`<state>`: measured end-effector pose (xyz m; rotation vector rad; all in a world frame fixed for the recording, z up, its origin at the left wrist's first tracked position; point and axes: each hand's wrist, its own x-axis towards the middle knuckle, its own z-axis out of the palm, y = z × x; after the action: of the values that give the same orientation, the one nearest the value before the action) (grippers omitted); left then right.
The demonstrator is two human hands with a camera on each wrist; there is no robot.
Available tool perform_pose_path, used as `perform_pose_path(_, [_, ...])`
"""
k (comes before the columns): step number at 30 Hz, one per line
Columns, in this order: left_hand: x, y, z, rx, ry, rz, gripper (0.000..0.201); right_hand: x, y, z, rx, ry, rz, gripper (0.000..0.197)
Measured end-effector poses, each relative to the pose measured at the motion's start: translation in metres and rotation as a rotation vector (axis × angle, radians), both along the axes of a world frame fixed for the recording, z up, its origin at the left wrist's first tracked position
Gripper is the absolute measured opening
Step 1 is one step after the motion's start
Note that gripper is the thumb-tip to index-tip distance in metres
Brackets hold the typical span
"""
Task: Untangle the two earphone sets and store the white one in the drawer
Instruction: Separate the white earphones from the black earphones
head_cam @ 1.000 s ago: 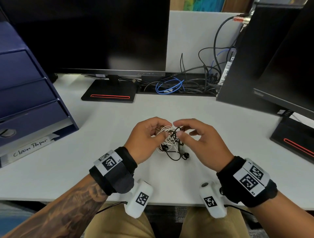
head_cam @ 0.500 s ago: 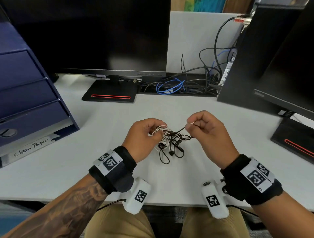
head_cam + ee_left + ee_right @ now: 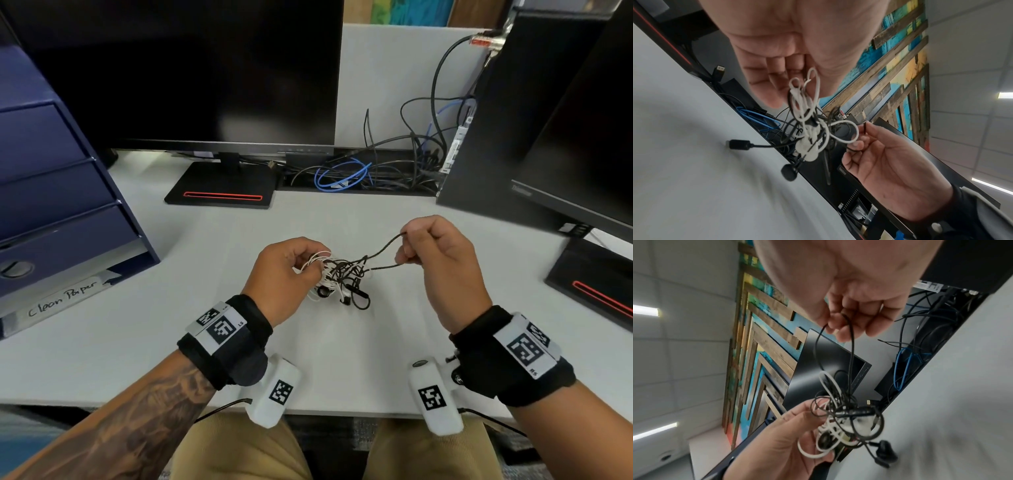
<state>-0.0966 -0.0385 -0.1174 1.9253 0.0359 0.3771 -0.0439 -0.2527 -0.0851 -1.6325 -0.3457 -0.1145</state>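
Observation:
White earphones (image 3: 320, 262) and black earphones (image 3: 346, 272) hang knotted together just above the white desk (image 3: 205, 274). My left hand (image 3: 301, 265) pinches white loops (image 3: 813, 91) at the bundle's left side. My right hand (image 3: 406, 248) pinches a loop of black cord (image 3: 383, 248) drawn out to the right of the tangle; the right wrist view shows that black cord (image 3: 849, 337) running from its fingertips down to the knot (image 3: 840, 418). A black earbud (image 3: 789, 173) dangles below. The blue drawer unit (image 3: 58, 192) stands at the far left, its drawers closed.
A monitor (image 3: 191, 68) with a black base (image 3: 222, 190) stands behind the hands. A second monitor (image 3: 582, 137) and its base (image 3: 596, 277) are at the right. Loose cables, one blue (image 3: 339, 176), lie at the desk's back edge.
My right hand has moved up and to the right, drawing a black cord loop out of the tangle. The left hand keeps its hold on the white loops; the bundle has lifted slightly.

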Motion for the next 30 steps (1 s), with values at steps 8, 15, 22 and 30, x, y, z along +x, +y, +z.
perform_pose_path(8, [-0.003,-0.007,0.004,0.025,-0.016,-0.019,0.021,-0.010,0.005,-0.006,-0.314,-0.366,0.030,0.023])
perform_pose_path(15, [-0.006,-0.009,0.010,-0.016,-0.040,-0.057,0.020,-0.010,0.005,-0.014,-0.683,-0.445,0.162,0.019])
perform_pose_path(22, [-0.005,-0.008,0.009,-0.008,-0.048,-0.050,0.022,-0.010,0.003,-0.014,-0.629,-0.234,0.155,0.007])
perform_pose_path(30, [-0.005,-0.008,0.005,0.119,-0.066,-0.041,0.025,-0.010,0.006,0.010,0.018,-0.086,0.169,0.027])
